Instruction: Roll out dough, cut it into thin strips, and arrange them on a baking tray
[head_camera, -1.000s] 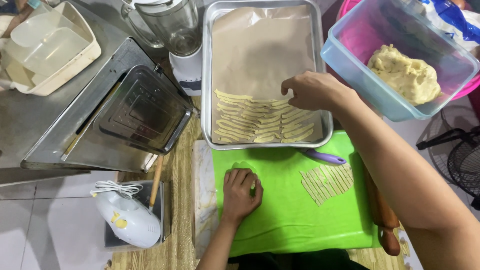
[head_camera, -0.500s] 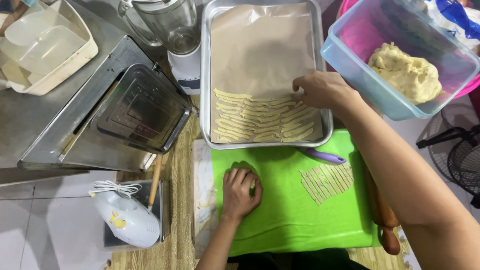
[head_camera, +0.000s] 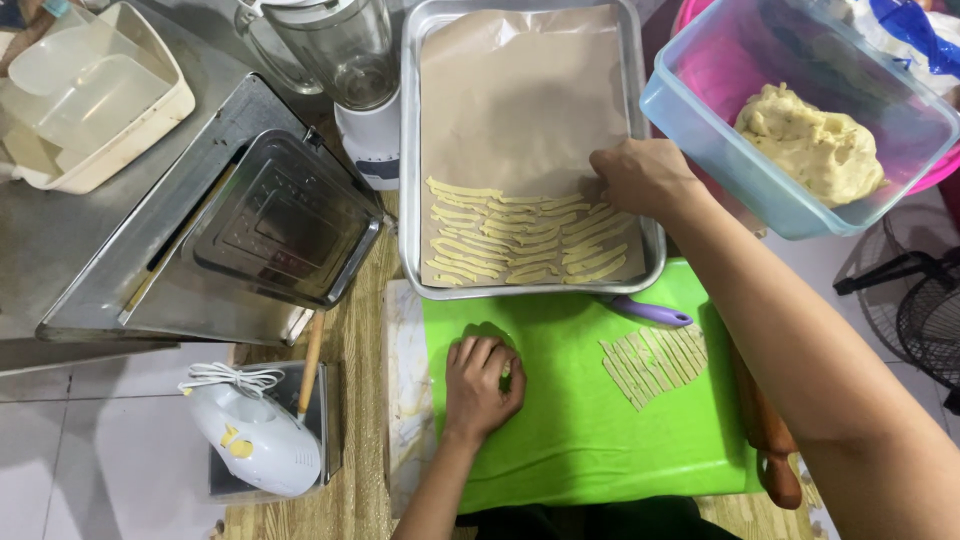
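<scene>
A paper-lined metal tray (head_camera: 412, 180) holds rows of dough strips (head_camera: 520, 240) along its near edge, where the right hand (head_camera: 640, 175), grip curled onto the strips, has barely shifted, while the left hand (head_camera: 482, 385) stays pressed, fingers together, on the green mat (head_camera: 580, 440) beside cut strips (head_camera: 655, 362), and a blue tub (head_camera: 690, 110) holds a dough lump (head_camera: 810, 145).
</scene>
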